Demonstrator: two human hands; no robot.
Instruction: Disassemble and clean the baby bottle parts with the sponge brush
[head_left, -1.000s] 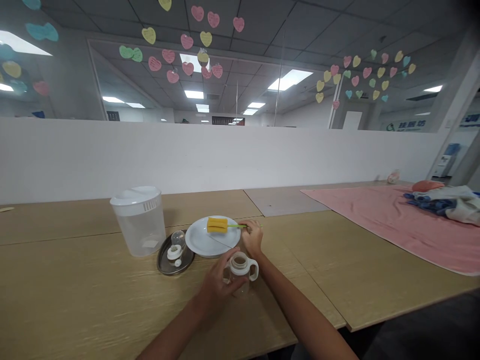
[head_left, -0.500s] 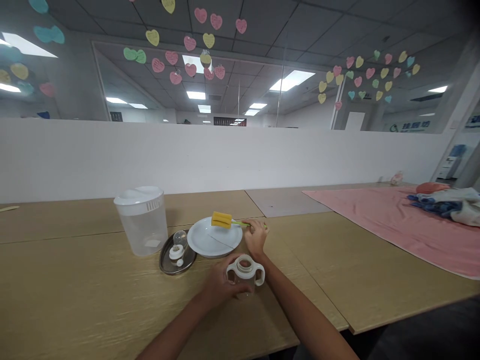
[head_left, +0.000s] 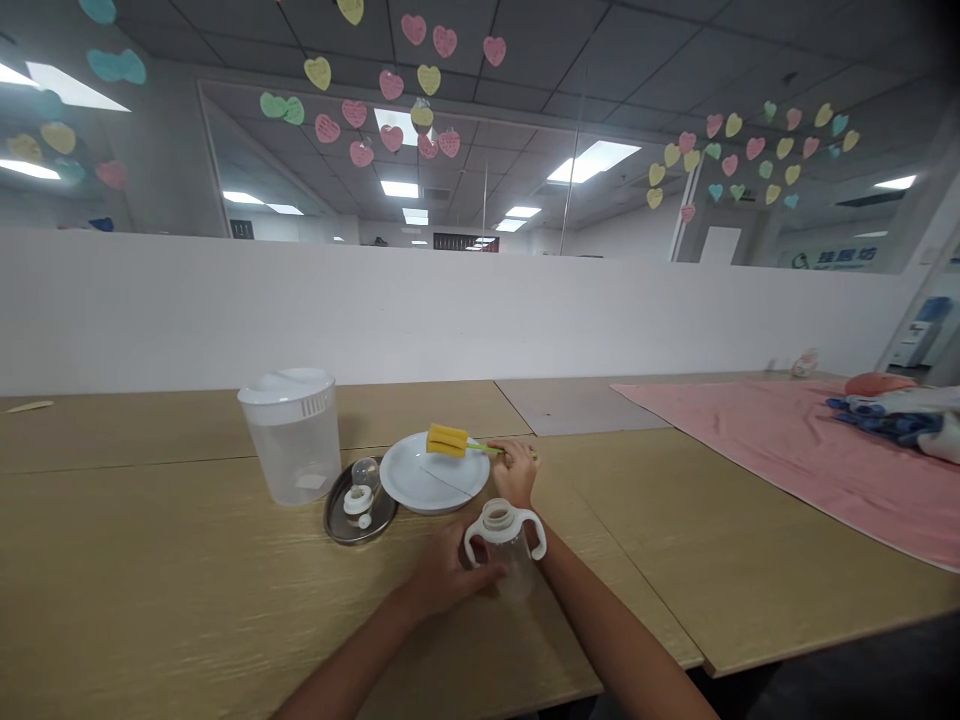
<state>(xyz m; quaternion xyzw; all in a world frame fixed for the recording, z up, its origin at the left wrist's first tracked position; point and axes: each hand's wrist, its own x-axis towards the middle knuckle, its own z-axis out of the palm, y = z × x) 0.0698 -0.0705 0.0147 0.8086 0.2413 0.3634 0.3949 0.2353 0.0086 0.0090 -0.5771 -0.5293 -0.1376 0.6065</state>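
Note:
My left hand [head_left: 454, 570] is closed around a clear baby bottle [head_left: 511, 560] with a white two-handled collar and an uncapped mouth. My right hand [head_left: 514, 470] grips the thin green handle of a bottle brush [head_left: 448, 441] whose yellow sponge head hangs over a white plate [head_left: 405, 490]. Left of the plate, a round metal tray [head_left: 335, 522] holds a white bottle ring [head_left: 358, 500], a clear dome-shaped cover [head_left: 366, 472] and a small white piece.
A translucent lidded bucket [head_left: 292, 450] stands behind the tray. To the right a pink cloth [head_left: 765, 450] covers part of the table, with folded clothes [head_left: 889, 418] on it. A white low wall [head_left: 450, 310] runs along the back.
The bottle in my left hand has tilted, so more of its clear body shows. My right hand keeps the brush over the plate. The camera view has shifted slightly.

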